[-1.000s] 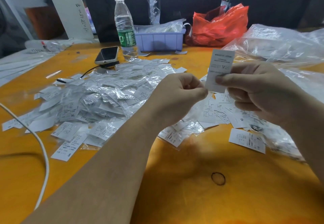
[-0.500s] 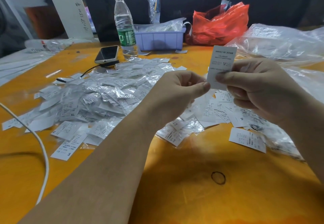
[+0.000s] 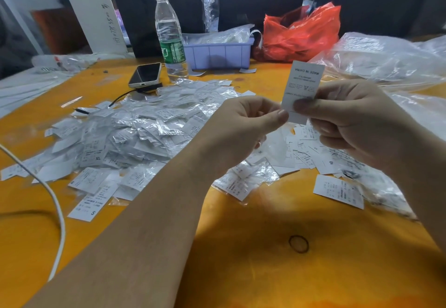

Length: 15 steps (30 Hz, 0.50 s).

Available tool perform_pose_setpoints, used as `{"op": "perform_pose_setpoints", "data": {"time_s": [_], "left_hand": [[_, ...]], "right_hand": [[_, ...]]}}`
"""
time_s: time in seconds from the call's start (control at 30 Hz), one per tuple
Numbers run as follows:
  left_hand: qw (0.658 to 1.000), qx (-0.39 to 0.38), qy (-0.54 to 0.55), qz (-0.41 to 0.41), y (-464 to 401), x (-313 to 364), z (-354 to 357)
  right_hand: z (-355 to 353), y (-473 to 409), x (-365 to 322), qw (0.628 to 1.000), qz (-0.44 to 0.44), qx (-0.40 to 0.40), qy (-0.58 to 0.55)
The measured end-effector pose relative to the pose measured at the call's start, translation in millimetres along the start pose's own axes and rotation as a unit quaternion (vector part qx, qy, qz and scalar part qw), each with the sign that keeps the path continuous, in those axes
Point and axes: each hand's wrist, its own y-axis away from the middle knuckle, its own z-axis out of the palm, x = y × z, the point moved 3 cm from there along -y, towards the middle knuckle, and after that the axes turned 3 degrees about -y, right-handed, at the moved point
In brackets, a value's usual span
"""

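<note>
At the far left of the orange counter (image 3: 253, 276) a white cable (image 3: 59, 213) loops off the lower edge. Beside it spreads a heap of bagged labels (image 3: 135, 134), their print too small to read apart from a few size letters. Behind the heap lie a phone (image 3: 145, 74), an upright water bottle (image 3: 170, 37) and a lilac tray (image 3: 217, 53) holding crumpled film. Above the middle of the counter the left hand (image 3: 241, 129) pinches the lower left edge of a white label (image 3: 304, 78), fingers curled and clamped on it, while the forearm covers part of the heap. A rubber band (image 3: 298, 243) lies alone near the front. The label stands upright in the air, its print upside down, with a red bag (image 3: 301, 32) behind it. The right hand (image 3: 350, 119) grips its lower right edge, fingers closed on it and hiding the bottom lines. Loose labels (image 3: 337, 190) lie under that wrist, partly hidden, and clear plastic bags (image 3: 391, 59) fill the right, their contents blurred.
</note>
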Motion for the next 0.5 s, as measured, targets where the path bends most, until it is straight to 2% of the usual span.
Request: {"op": "perform_pose_setpoints", "data": {"time_s": [0.13,0.37,0.5], "left_hand": [[1.0,0.023,-0.008,-0.006,-0.2,-0.6,-0.1],[0.998,0.067,0.001,-0.005,-1.4,-2.3,-3.3],[0.997,0.072,-0.003,-0.004,-1.1,-2.1,-4.5]], "right_hand": [[3.2,0.1,3.0,1.0,-0.005,0.019,-0.011],[1.9,-1.7,9.8,0.997,0.068,-0.014,-0.042],[-1.7,-3.3,10.1,0.996,0.069,-0.007,-0.062]]}}
